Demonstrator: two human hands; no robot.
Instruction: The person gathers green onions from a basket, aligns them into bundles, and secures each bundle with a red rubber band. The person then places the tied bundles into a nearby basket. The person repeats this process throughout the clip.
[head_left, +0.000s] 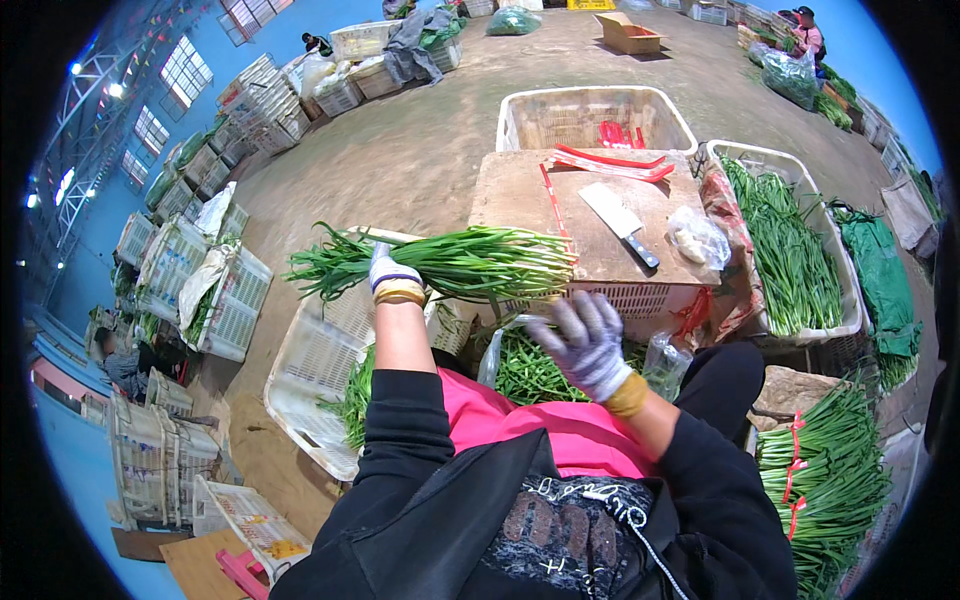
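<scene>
My left hand, in a white knit glove, grips a loose bunch of garlic chives near its leafy end. The pale stem ends point right and reach the near edge of a wooden board. Below those stem ends, my right hand is raised with its gloved fingers apart and nothing in them; it is slightly blurred. On the board lie a cleaver with a black handle, a pile of red and white tie strips, a single strip and a clear plastic bag.
Loose greens lie below my hands by my pink apron. A crate of chives stands right; tied bunches lie nearer. A white crate leans at left. Behind the board is another crate. People work farther off.
</scene>
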